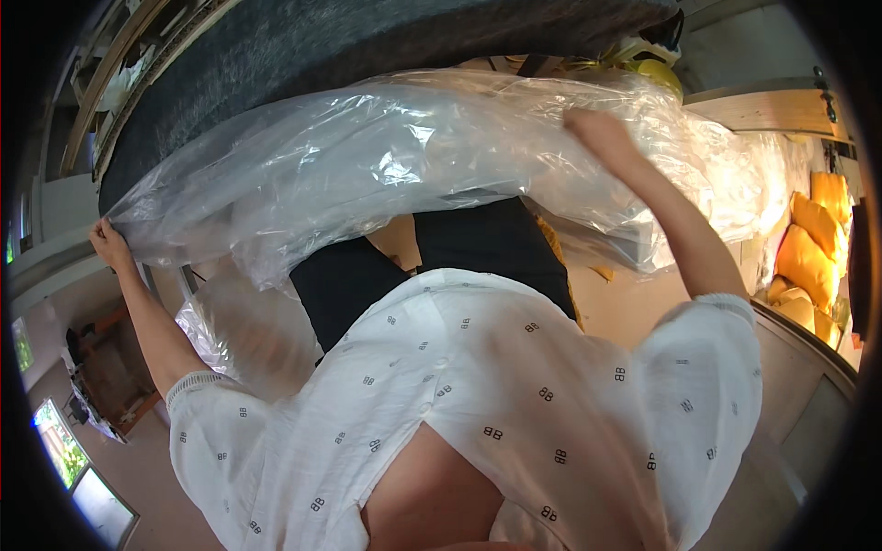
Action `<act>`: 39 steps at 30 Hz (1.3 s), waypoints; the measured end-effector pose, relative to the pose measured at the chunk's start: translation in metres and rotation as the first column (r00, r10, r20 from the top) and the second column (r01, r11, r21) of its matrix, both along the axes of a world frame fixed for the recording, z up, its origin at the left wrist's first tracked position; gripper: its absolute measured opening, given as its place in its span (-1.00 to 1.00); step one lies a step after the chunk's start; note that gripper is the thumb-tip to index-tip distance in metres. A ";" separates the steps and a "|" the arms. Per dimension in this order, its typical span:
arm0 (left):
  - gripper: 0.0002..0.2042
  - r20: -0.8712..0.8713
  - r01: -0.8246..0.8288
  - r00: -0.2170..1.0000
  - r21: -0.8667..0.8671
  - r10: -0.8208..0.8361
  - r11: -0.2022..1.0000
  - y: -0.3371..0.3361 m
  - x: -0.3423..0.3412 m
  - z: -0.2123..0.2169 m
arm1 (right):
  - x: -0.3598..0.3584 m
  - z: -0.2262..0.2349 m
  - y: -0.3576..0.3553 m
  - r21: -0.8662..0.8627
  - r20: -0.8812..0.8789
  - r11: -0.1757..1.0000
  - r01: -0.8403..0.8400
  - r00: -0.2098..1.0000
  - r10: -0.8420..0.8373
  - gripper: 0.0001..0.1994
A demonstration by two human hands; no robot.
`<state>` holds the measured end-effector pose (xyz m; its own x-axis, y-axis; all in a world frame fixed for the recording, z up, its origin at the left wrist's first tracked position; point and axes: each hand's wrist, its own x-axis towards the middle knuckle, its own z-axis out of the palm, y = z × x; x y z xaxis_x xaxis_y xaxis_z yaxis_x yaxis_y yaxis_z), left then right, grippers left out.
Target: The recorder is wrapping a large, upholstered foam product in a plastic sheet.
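Observation:
A wide sheet of clear plastic film [395, 147] spreads in loose, shiny folds in front of me, draped over and along a dark grey, fuzzy-surfaced piece [266, 73]. At the far left, my left hand [110, 243] pinches the drawn-out corner of the film, pulling it into taut creases. Over the right part of the film, my right hand [602, 140] is closed and slightly blurred. Its fingertips face away, so whatever they hold is hidden. More film bunches up on the right and hangs down beside my legs on the left.
A wooden board [767, 112] juts in at the upper right, near a yellow-green round object [660, 75]. Several orange-yellow cushion-like bundles [813, 243] are stacked at the far right. Wooden framing [106, 78] stands at the upper left, and a brown wooden piece [115, 367] lies lower left.

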<state>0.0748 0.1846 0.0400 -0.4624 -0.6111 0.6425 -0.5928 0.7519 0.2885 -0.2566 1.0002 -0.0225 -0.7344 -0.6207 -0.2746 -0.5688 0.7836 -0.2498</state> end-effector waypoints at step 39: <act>-0.77 -0.546 0.020 0.831 0.229 0.111 0.973 0.028 0.097 0.049 | -0.064 0.149 -0.053 -0.846 -0.524 0.342 -0.409 0.517 -0.677 -0.96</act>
<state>0.1716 0.2124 0.0892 -0.0389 -0.7753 0.6304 -0.3167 0.6080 0.7281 -0.3204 0.9469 0.1264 -0.3325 0.1059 0.9372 -0.8023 0.4905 -0.3401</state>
